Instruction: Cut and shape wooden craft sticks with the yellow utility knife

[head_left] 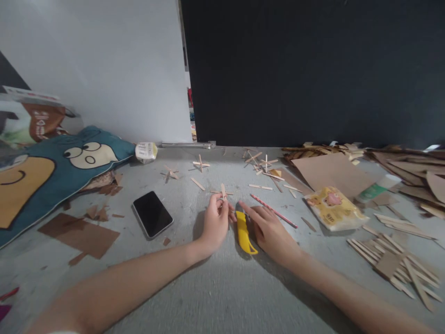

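Observation:
Between the fingertips of my left hand (216,221) is a small wooden stick piece (223,190), held upright, with another stick lying crosswise behind it. A yellow utility knife (244,234) lies on the grey table between my hands. My right hand (267,223) rests just right of the knife, fingers apart, its index finger stretched toward the knife's dark tip. A red patterned pencil (274,211) lies beyond my right hand. Farther back stand small crossed-stick pieces, one at the centre (201,163) and others to its left and right.
A black phone (152,214) lies left of my hands, near brown cardboard scraps (79,234) and a blue cartoon cushion (86,160). On the right are a yellow tissue packet (334,208), a glue stick (378,188), and many wooden sticks (396,262). Panels rise behind the table.

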`<state>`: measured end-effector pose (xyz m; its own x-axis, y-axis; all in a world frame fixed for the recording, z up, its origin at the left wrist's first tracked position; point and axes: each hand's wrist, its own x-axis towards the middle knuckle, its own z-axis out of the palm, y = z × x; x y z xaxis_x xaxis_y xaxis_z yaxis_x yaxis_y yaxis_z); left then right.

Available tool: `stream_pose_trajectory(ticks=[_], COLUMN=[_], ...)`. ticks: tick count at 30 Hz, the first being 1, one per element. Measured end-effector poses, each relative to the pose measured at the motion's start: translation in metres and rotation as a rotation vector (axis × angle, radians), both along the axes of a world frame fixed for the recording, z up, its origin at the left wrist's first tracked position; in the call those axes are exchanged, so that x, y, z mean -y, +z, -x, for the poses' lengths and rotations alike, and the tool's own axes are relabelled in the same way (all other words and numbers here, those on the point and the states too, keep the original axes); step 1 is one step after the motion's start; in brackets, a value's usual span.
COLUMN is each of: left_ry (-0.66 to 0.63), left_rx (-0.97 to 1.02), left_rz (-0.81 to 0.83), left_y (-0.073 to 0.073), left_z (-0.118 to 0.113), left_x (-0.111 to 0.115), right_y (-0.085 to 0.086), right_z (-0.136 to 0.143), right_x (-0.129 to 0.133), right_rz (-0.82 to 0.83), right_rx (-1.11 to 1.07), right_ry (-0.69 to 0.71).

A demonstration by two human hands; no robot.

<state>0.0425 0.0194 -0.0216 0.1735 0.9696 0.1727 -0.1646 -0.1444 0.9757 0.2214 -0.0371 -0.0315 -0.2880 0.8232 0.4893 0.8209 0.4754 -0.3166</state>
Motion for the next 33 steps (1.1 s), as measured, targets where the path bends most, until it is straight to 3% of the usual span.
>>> stream_pose_trajectory(ticks=[4,9,12,16,20,24,27,29,33], left_ry=[0.021,0.034,-0.003,-0.029,-0.020,-0.010,-0.010,-0.013,-0.027], left_rx=[0.020,0.043,0.084,0.099,0.096,0.103,0.111,0.125,0.125], left_rz=[0.032,0.081,0.084,0.072,0.083,0.094,0.094,0.099,0.107], left_y=[-0.004,-0.006,-0.006,-0.008,-0.011,-0.011,-0.010,-0.010,-0.010], left_z=[-0.002,-0.005,-0.005,-0.005,-0.005,-0.004,-0.004,-0.004,-0.004], left_x=[-0.003,-0.006,-0.006,-0.005,-0.006,-0.007,-0.007,-0.007,-0.007], right_y=[0.013,0.035,0.039,0.035,0.038,0.058,0.081,0.094,0.104], right_z=[-0.019,-0.049,-0.056,-0.056,-0.056,-0.046,-0.024,-0.004,0.029], right_x=[-0.029,-0.082,-0.103,-0.112,-0.109,-0.100,-0.083,-0.069,-0.047], right_rz=[0.014,0.236,0.313,0.403,0.424,0.426,0.451,0.492,0.453], right_rx=[0.028,0.124,0.130,0.121,0.081,0.002,-0.069,-0.181,-0.177], right_ry=[-0.161,-0.474,-0.557,-0.598,-0.571,-0.455,-0.271,-0.072,-0.061])
